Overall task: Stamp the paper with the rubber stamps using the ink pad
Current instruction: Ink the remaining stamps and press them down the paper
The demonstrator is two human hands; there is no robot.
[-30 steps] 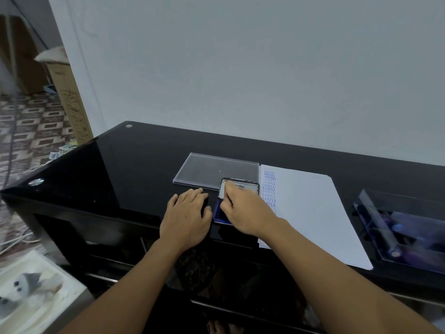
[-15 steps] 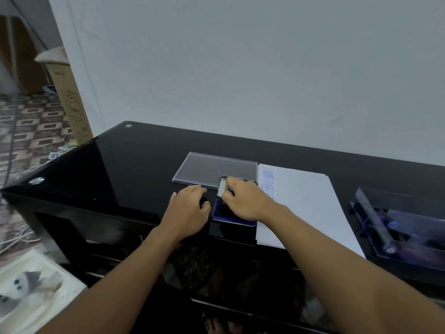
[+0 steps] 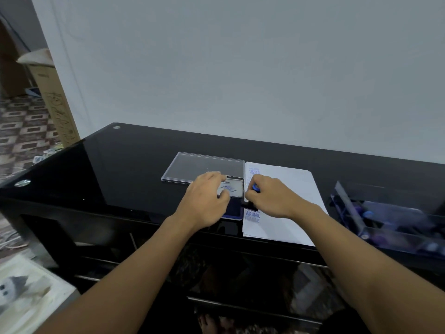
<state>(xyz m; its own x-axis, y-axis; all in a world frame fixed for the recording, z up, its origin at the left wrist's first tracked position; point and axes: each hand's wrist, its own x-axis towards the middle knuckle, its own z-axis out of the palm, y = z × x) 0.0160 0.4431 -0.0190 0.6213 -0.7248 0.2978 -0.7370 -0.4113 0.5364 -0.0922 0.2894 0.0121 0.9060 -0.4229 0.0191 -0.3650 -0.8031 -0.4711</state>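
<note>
On a glossy black glass table, a white paper sheet lies just right of an open blue ink pad tin. The left hand grips the tin's lid with curled fingers. The right hand, nearer the paper, pinches a blue-knobbed rubber stamp upright on the paper's left edge.

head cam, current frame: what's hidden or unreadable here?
- Stamp face: head view, turned down, under the right hand.
- Ink pad surface: head view, mostly covered by the left hand.
- Contents of clear case at right: head view, blurred.
- Top imprints on the paper: too small to read.
</note>
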